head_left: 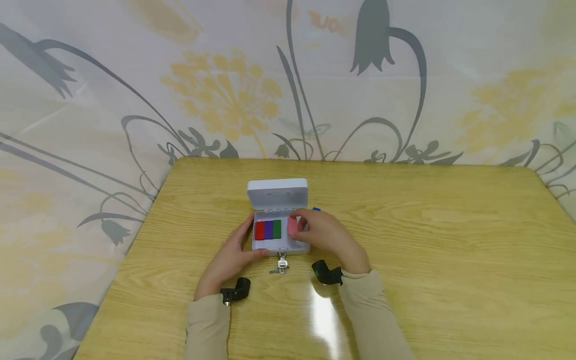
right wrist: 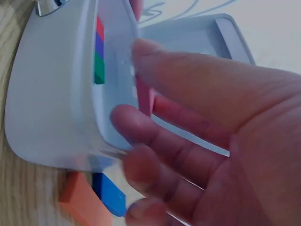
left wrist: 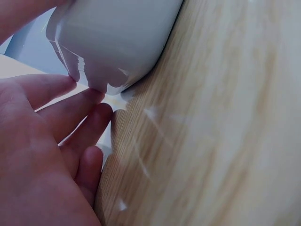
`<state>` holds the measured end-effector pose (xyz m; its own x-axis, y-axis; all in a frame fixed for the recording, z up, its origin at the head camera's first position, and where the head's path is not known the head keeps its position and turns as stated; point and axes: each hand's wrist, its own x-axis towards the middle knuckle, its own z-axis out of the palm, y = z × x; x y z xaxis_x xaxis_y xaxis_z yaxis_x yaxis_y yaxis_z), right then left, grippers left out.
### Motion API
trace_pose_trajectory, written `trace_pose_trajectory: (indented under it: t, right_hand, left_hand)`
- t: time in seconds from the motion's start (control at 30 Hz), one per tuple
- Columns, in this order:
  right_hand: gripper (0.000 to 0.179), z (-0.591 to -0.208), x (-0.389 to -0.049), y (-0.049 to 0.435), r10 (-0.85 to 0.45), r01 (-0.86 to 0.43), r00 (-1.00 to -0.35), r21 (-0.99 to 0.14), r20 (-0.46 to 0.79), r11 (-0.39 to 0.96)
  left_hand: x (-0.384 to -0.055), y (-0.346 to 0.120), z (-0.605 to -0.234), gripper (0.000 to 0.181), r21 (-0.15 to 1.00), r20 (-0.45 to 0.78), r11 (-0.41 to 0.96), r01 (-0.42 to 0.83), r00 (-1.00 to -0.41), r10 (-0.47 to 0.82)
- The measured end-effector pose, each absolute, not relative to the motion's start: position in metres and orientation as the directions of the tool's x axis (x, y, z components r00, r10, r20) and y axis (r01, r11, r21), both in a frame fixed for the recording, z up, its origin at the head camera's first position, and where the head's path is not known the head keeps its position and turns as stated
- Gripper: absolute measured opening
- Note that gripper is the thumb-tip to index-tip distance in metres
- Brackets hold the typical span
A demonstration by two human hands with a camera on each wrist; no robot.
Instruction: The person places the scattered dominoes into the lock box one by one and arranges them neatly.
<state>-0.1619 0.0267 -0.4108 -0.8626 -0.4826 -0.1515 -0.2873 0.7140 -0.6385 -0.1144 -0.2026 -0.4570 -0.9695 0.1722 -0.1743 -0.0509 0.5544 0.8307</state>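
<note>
Thumb and fingertips of the right hand (head_left: pixel 328 235) pinch a pink block (head_left: pixel 293 226) at the right end of an open white box (head_left: pixel 284 244); whether it touches the floor of the box I cannot tell. The block's long axis runs front to back, roughly parallel to the red block (head_left: pixel 259 230), purple block (head_left: pixel 268 230) and green block (head_left: pixel 277 229), which lie side by side at the box's left end, long sides together. Pale floor shows as a gap between green and pink, and as a strip along the front wall below the row. Spread and nearly straight, the left hand (head_left: pixel 230 257) touches the box's outside, thumb at the front edge, fingers along the left wall. The lid (head_left: pixel 277 192) stands raised on the rear edge; a metal lock with a key (head_left: pixel 282 263) juts from the front wall. Just outside the right wall, an orange block (right wrist: pixel 84 200) and a blue block (right wrist: pixel 109 195) lie close together. The wooden table (head_left: pixel 450 240) stretches widely to the right, its far edge well behind the lid.
</note>
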Motion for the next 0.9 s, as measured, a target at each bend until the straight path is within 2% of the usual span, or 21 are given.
trace_pose_trajectory:
  t: [0.53,0.9]
  right_hand:
    - [0.041,-0.43,-0.161,0.01,-0.437,-0.391,-0.9,-0.448,0.002,0.804]
    - [0.043,-0.436,-0.16,0.003,-0.393,-0.369,-0.92,-0.336,-0.004,0.867]
  left_hand:
    - [-0.115,-0.201,-0.455,0.094,0.823,-0.168,0.566,-0.041,-0.97,0.173]
    - [-0.114,-0.203,-0.455,0.092,0.84,-0.155,0.542,-0.029,-0.97,0.188]
